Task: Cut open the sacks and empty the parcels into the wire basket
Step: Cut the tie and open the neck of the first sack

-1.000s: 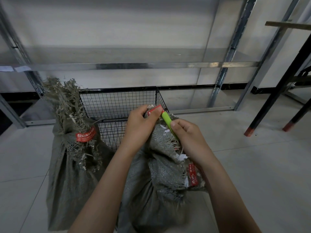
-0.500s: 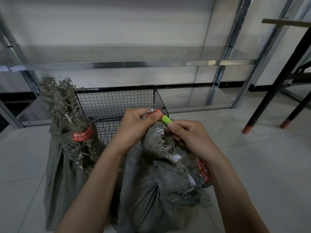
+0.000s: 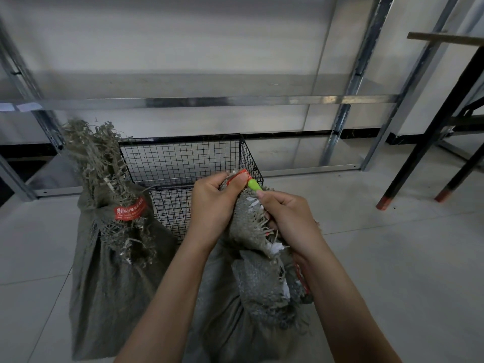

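Head view: left hand (image 3: 212,203) grips sack neck (image 3: 248,221) taut; right hand (image 3: 290,218), holding green cutter (image 3: 254,185), should slice away from thumb.

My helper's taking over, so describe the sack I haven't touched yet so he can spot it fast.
Find the black wire basket below the metal shelving. The untouched sack stands at its left side. Unlike the neighbouring sack the left hand grips, its frayed neck stands upright, tied with a red band.
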